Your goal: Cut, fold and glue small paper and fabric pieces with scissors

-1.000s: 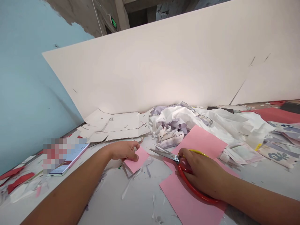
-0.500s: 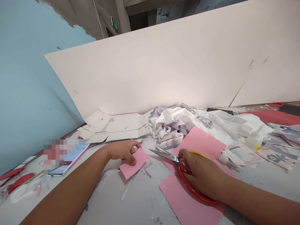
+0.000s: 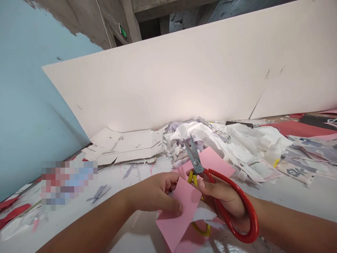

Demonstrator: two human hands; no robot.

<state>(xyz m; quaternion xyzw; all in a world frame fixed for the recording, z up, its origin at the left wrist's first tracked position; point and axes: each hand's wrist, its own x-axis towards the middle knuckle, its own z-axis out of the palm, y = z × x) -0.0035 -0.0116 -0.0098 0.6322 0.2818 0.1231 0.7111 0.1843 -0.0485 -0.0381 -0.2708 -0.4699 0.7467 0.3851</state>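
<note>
My left hand (image 3: pixel 160 196) pinches a small pink piece of paper (image 3: pixel 181 214) between thumb and fingers, near the middle front. Close on the right, my right hand (image 3: pixel 223 196) is wrapped around a pair of scissors (image 3: pixel 196 163) with red and yellow handles. Their blades point up and away from me, slightly apart. The held paper comes right up to the thumb of my right hand and partly covers the yellow handle. A larger pink sheet (image 3: pixel 214 161) lies behind the scissors. More pink paper shows below the hands, mostly hidden.
A crumpled white and lilac heap (image 3: pixel 202 131) lies at the back. Flattened white cardboard (image 3: pixel 134 142) is left of it, patterned packets (image 3: pixel 297 170) to the right. Red scraps (image 3: pixel 15 214) and a pixelated patch are at far left. A tall white board (image 3: pixel 171 88) stands behind.
My left hand has moved right with the pink paper, close to my right hand. The scissors have turned from pointing left to pointing up. The view has shifted slightly.
</note>
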